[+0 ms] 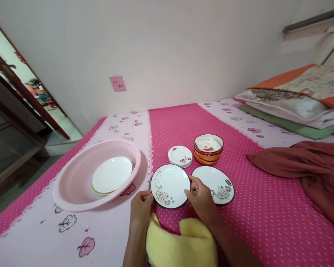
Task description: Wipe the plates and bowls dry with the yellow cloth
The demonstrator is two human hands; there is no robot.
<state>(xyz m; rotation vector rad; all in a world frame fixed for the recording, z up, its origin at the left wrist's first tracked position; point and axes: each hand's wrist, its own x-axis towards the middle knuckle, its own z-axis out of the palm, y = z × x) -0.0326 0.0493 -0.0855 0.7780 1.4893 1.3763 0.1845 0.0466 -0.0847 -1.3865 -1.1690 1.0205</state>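
Observation:
A round white plate (171, 187) with a dark rim and brown flower print sits between my two hands. My right hand (199, 194) grips its right edge, thumb on top and fingers beneath. At the lower left edge, my left hand (141, 203) pinches the rim with curled fingers. Another dark rim shows just under this plate's left side. To the right lies a matching plate (211, 181), partly behind my right hand. Beyond them are a stack of small plates with red flowers (180, 154) and a stack of orange bowls (208, 154). Yellow fuzzy cloth (180, 243) lies below my hands.
A pink basin (66, 185) on the left holds white plates (113, 174) with a yellowish rim. Everything rests on a pink patterned bedspread (172, 122). A brown cloth (308, 167) lies at right, below folded bedding (297, 98). A wall stands behind; a doorway is far left.

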